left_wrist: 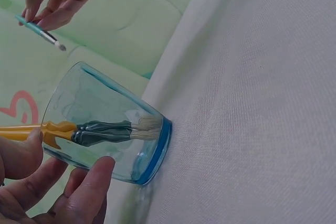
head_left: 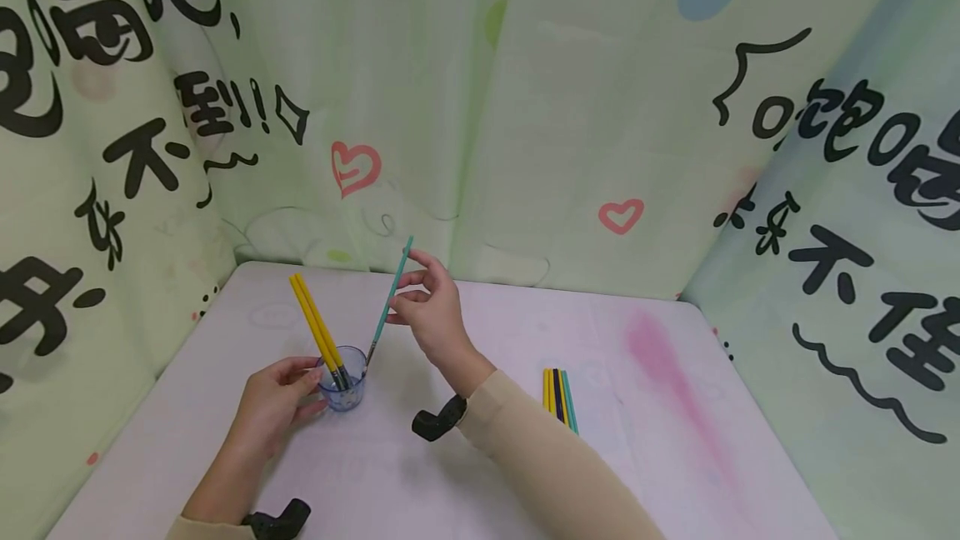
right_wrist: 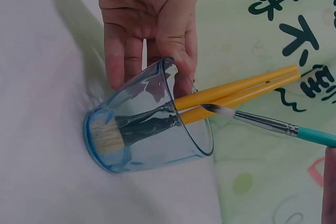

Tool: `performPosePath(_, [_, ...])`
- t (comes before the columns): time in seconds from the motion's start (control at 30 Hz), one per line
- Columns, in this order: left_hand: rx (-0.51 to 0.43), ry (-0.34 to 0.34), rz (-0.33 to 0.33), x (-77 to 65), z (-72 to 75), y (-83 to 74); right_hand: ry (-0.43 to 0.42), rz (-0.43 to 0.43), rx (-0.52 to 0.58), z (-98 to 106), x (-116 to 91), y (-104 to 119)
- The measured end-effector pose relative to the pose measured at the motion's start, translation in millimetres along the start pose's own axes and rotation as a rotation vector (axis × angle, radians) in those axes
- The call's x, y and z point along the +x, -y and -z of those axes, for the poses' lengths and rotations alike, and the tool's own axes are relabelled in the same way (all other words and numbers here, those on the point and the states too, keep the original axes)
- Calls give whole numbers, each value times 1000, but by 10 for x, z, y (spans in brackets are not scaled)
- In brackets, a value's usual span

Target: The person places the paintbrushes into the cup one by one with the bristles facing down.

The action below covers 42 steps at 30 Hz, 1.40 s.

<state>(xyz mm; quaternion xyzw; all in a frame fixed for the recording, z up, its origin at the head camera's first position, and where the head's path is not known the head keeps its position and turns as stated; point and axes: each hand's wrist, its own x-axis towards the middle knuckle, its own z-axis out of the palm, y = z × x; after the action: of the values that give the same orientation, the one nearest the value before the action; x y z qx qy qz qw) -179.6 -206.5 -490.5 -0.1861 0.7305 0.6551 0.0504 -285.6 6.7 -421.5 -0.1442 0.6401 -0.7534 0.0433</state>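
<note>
A clear blue-tinted cup (head_left: 347,397) stands on the table, and my left hand (head_left: 273,398) grips its side with thumb and fingers around it. Two yellow paintbrushes (head_left: 315,319) lean inside, bristles down on the cup's bottom, as the left wrist view shows. My right hand (head_left: 437,311) pinches a thin teal paintbrush (head_left: 390,298) by its handle. This brush slants with its bristles downward. Its dark-tipped bristles (right_wrist: 215,108) overlap the cup's mouth in the right wrist view, while in the left wrist view the brush tip (left_wrist: 60,46) shows apart from the rim.
Several thin yellow, dark blue and teal handles (head_left: 557,394) lie side by side right of the right forearm, their lower ends hidden by the sleeve (head_left: 540,457). A pale cloth covers the table (head_left: 480,340). Printed curtains (head_left: 555,148) surround its back and sides.
</note>
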Motion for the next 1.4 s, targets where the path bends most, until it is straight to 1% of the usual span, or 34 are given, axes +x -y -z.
performPosePath(0.13, [-3, 0, 4, 1, 4, -1, -12, 20, -16, -86, 27, -32])
performPosePath(0.23, [-7, 3, 2, 2, 10, 3, -10, 31, -53, -134, 40, -80])
performPosePath(0.7, [-6, 3, -7, 10, 18, 11, 98, 21, -227, -254, 15, -303])
performPosePath(0.87, [-13, 5, -8, 16, 17, 15, 112, 12, -282, -276, -5, -341])
performPosePath(1.1, [-5, 1, 11, 12, 9, 1, 134, 20, -363, -289, -47, -371])
performPosePath(1.23, [-2, 2, 17, 17, 7, -2, 166, 11, -374, -257, -59, -399])
performPosePath(1.4, [8, -2, 25, 21, 4, -2, 164, -54, -298, -153, -63, -455])
